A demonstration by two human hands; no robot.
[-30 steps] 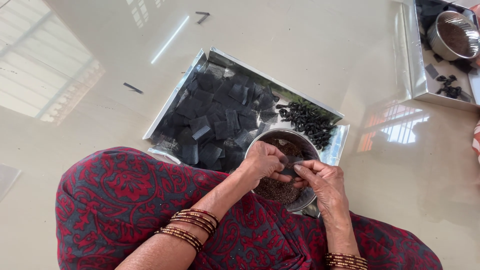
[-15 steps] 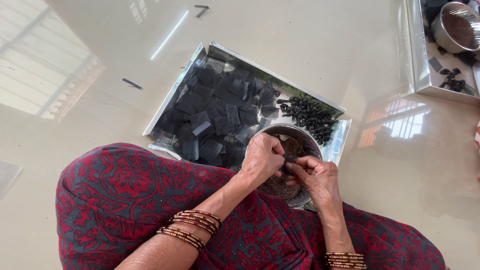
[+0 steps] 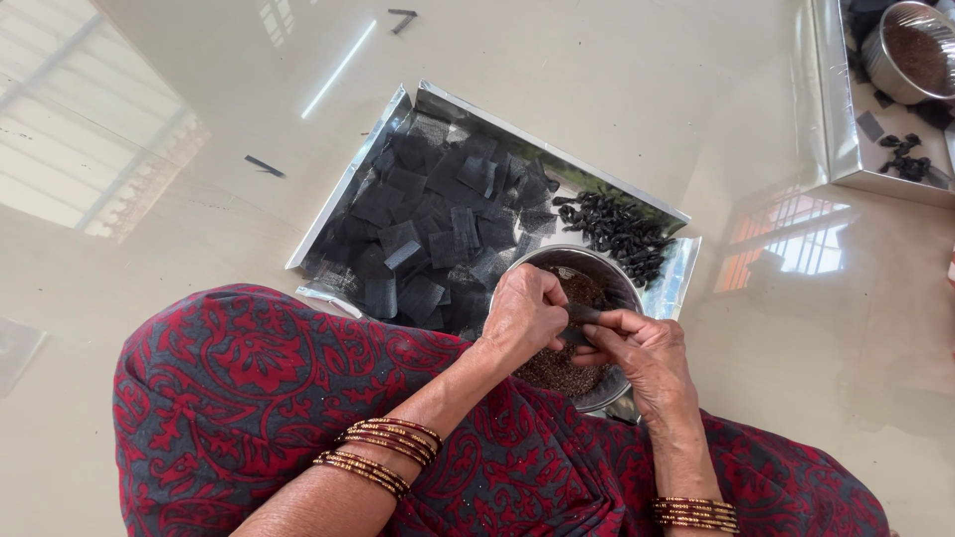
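While both hands are working over the steel bowl | left hand and right hand fingers are pinching, seemingly, one dark square piece | risk: brown filling spilling if grip is slackening.

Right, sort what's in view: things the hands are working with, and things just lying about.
In use:
left hand and right hand, pinching a small dark piece
steel bowl of brown grains
silver tray
dark squares
heap of rolled dark bits

Lying about:
second tray with its own bowl
dark scraps on the floor
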